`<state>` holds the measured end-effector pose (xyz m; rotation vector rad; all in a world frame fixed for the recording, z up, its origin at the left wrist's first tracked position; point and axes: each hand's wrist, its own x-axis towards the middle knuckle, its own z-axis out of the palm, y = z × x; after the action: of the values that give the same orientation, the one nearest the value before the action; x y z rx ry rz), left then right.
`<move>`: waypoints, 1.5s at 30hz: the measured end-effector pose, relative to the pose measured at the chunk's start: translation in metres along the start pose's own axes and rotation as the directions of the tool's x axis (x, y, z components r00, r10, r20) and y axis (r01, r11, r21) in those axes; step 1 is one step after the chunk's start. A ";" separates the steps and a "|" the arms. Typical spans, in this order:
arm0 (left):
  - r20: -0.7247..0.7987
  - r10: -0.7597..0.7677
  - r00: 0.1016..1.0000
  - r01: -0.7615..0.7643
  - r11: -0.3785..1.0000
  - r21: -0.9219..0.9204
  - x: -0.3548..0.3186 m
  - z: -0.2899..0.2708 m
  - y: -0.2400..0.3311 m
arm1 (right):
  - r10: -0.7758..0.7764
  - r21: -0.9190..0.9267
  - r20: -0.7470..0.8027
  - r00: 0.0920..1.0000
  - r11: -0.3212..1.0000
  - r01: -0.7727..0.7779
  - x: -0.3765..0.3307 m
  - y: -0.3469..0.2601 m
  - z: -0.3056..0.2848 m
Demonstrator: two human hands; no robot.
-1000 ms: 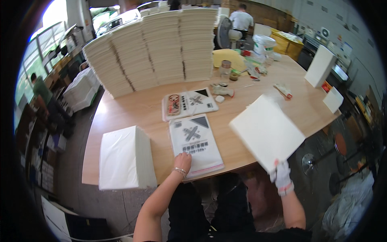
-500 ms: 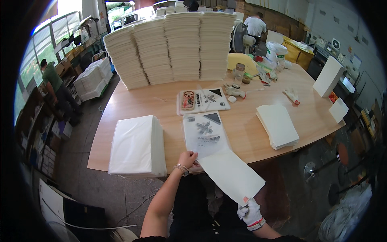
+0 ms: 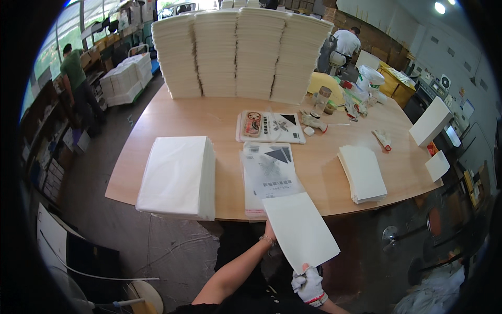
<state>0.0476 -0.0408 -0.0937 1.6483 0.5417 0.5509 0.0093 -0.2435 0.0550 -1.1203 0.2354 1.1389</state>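
A white stack of paper [image 3: 302,230] slants from the table's near edge toward my body. My right hand [image 3: 308,287], in a white knit glove with a bare thumb tip, pinches its near corner. The far end of the paper lies over the near part of a printed clear plastic bag [image 3: 276,180] on a pile of such bags; I cannot tell whether it is inside. My left hand [image 3: 270,230], bare with a bracelet at the wrist, is under the paper's left edge, fingers hidden. Left of it stands a tall plastic-covered white paper stack [image 3: 175,175].
More printed bags [image 3: 287,128] lie beyond, with a patterned oblong case [image 3: 253,124] on them. A smaller paper stack [image 3: 363,175] sits right. Tall paper piles [image 3: 235,57] line the far edge. A jar [image 3: 321,102] and gloves [image 3: 381,139] are far right. Two people work in the background.
My left hand has gone from the bag's near edge to under the paper. The paper and my right hand have shifted slightly left. The head view has tilted and turned a little.
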 end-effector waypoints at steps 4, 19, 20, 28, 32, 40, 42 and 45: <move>0.086 0.013 0.996 -0.031 0.977 0.212 -0.019 0.018 -0.037 | -0.013 -0.066 0.015 1.000 0.998 0.014 0.005 0.010 0.005; 0.136 0.002 0.991 -0.027 0.983 0.184 -0.049 0.003 -0.049 | -0.118 -0.175 0.059 0.991 0.976 0.126 0.045 0.055 0.003; 0.149 -0.003 0.989 -0.024 0.983 0.181 -0.045 0.002 -0.050 | -0.106 -0.124 -0.059 0.993 0.987 0.098 0.032 0.044 0.023; 0.145 0.007 0.989 -0.032 0.984 0.175 -0.058 0.002 -0.051 | 0.043 0.035 -0.046 0.998 0.999 -0.041 0.038 0.058 0.005; 0.141 0.013 0.990 -0.038 0.984 0.173 -0.062 0.001 -0.051 | -0.048 -0.118 0.020 0.999 0.992 0.050 0.049 0.050 0.007; 0.138 0.024 0.990 -0.047 0.986 0.161 -0.065 0.003 -0.050 | 0.001 0.137 0.052 0.999 0.991 -0.008 0.062 0.038 0.014; 0.136 0.030 0.990 -0.051 0.987 0.153 -0.069 0.006 -0.051 | -0.062 0.200 0.154 0.986 0.979 0.030 0.059 0.038 0.000; 0.096 0.058 0.994 -0.072 0.987 0.145 -0.066 0.001 -0.049 | -0.359 -0.154 0.340 0.869 0.891 0.428 0.126 0.045 -0.007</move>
<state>-0.0052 -0.0766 -0.1456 1.8291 0.4718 0.4894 0.0336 -0.1752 -0.0572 -1.1080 -0.3634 0.9613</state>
